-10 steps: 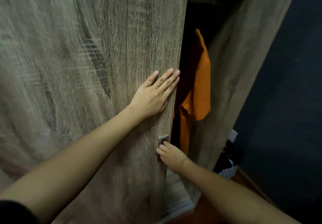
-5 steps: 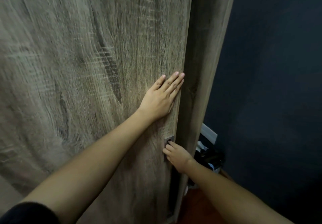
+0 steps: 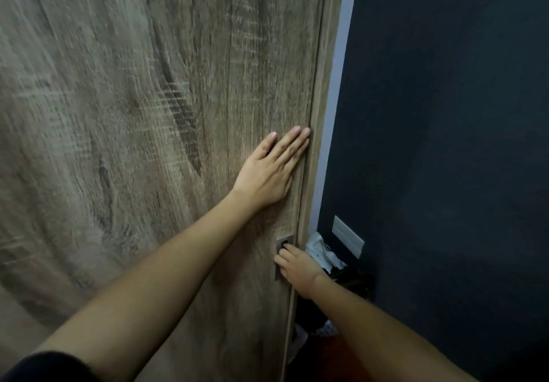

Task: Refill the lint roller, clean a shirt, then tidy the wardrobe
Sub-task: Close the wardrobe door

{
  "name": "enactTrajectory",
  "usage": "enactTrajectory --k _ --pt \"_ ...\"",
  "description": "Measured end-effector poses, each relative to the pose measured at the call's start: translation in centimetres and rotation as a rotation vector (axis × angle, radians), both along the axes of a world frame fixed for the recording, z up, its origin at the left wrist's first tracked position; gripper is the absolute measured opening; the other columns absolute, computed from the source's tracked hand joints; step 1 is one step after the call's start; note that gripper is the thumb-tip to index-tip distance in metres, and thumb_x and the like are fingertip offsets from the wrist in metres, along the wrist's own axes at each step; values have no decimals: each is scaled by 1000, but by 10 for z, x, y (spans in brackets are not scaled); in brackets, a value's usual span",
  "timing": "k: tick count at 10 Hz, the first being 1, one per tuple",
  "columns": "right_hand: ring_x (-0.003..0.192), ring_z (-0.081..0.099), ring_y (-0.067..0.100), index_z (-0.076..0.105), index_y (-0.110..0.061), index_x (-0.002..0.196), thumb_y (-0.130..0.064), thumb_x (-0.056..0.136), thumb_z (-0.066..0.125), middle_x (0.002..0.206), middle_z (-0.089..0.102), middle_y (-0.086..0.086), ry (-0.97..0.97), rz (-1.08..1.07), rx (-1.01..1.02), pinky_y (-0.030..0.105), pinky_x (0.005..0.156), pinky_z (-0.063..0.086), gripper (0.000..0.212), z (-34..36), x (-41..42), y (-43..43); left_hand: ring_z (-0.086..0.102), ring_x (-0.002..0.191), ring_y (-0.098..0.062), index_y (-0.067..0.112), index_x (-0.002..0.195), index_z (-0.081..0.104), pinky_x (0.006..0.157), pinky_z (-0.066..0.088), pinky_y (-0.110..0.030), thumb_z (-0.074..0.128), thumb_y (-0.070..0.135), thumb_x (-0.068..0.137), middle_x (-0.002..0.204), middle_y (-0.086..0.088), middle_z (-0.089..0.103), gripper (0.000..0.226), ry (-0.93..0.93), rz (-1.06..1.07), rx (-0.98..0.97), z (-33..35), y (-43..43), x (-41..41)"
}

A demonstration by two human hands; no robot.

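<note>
A tall wood-grain wardrobe sliding door (image 3: 148, 114) fills the left and middle of the head view. Its right edge meets the wardrobe's side frame (image 3: 322, 114), and no gap shows. My left hand (image 3: 270, 173) lies flat on the door near that edge, fingers straight and pressing. Lower down, my right hand (image 3: 297, 268) has its fingers hooked into the recessed metal handle (image 3: 282, 240) of the door. The shirt and the lint roller are out of sight.
A dark blue wall (image 3: 445, 143) stands close on the right. Low on it sits a white wall plate (image 3: 347, 236). White and black items (image 3: 323, 252) lie heaped on the floor between wardrobe and wall. Reddish floor (image 3: 335, 352) shows below.
The door slid right and closed the gap; the orange shirt hanging inside is now hidden. Both hands travelled right with the door, keeping their places on it.
</note>
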State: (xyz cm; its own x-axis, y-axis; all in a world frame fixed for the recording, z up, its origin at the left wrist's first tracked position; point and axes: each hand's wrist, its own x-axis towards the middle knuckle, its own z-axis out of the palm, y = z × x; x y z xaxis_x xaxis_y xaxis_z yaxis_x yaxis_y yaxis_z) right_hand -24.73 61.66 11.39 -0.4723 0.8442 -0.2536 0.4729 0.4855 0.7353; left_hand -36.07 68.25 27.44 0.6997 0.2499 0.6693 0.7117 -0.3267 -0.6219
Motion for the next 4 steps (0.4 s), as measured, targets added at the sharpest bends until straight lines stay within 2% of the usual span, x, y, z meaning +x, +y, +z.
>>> enactTrajectory --k 2,3,4 --pt "137 21 28 34 -14 141 -26 97 37 151 23 8 56 21 -15 39 118 5 46 -1 4 3 26 142 -20 7 145 28 113 -2 -42 28 30 85 154 -5 29 64 8 52 -67 -2 -8 8" --pt "138 22 30 32 -9 142 -26 94 41 149 27 12 162 40 -94 39 118 4 51 -2 17 -9 9 145 -20 9 149 16 115 -3 -41 39 20 79 157 -6 13 74 -136 -55 -288 10 -20 10" --pt "131 33 33 40 -5 135 -24 89 48 140 40 17 318 7 -120 41 117 12 51 12 41 -20 9 144 -21 6 147 21 115 7 -40 47 7 75 156 -10 16 77 -313 -222 -485 10 -38 24"
